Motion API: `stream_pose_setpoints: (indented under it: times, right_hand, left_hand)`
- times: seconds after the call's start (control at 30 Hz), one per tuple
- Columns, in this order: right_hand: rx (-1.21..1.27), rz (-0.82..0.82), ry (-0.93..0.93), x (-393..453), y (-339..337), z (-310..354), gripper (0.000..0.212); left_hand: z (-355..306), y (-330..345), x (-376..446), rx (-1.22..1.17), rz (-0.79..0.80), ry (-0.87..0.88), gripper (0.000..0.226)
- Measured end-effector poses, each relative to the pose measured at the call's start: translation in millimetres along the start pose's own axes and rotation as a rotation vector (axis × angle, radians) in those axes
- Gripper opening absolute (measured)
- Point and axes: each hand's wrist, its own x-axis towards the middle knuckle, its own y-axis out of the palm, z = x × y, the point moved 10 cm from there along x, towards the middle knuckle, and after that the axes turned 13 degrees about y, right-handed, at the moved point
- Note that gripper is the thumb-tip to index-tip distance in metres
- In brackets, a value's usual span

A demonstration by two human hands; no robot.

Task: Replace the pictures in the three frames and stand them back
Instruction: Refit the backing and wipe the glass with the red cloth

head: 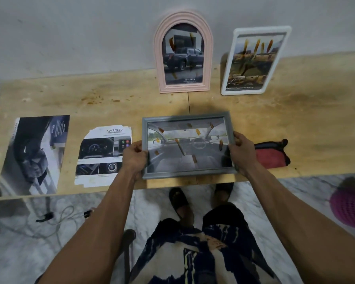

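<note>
- Grey frame: held face up, low over the near edge of the bench; left hand and right hand each have their grip closed on a short side.
- Handling: judged light, rigid, with a breakable, slippery glazed front; best held by the edges.
- Pink arched frame and white frame: standing against the wall.
- Loose prints: lying flat to the left.

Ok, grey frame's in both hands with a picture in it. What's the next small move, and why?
Probably carry the grey frame back and stand it by the wall left of the pink arched frame. It already holds a car-interior picture, the left hand and right hand grip its sides, and the pink frame and white frame already stand there.
</note>
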Motion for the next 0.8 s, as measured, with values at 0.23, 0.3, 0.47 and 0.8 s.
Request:
stream_pose_setpoints:
  times: [0.23, 0.3, 0.47, 0.8]
  right_hand:
    - [-0.119, -0.058, -0.015, 19.5, 2.8, -5.2, 0.051]
    - [-0.135, -0.088, -0.016, 22.6, 2.9, -5.6, 0.051]
    - [-0.264, -0.147, -0.034, 26.1, 2.5, -5.3, 0.053]
    - [-0.381, -0.134, -0.009, 31.8, 9.4, -8.7, 0.060]
  left_hand:
    - [24.9, 5.7, 23.6, 0.158, 0.065, 0.042, 0.037]
    - [33.8, 6.2, 30.4, 0.239, 0.078, 0.077, 0.037]
    - [24.9, 13.1, 26.4, 0.242, 0.021, 0.070, 0.039]
    - [20.8, 16.5, 23.2, 0.322, -0.003, 0.126, 0.043]
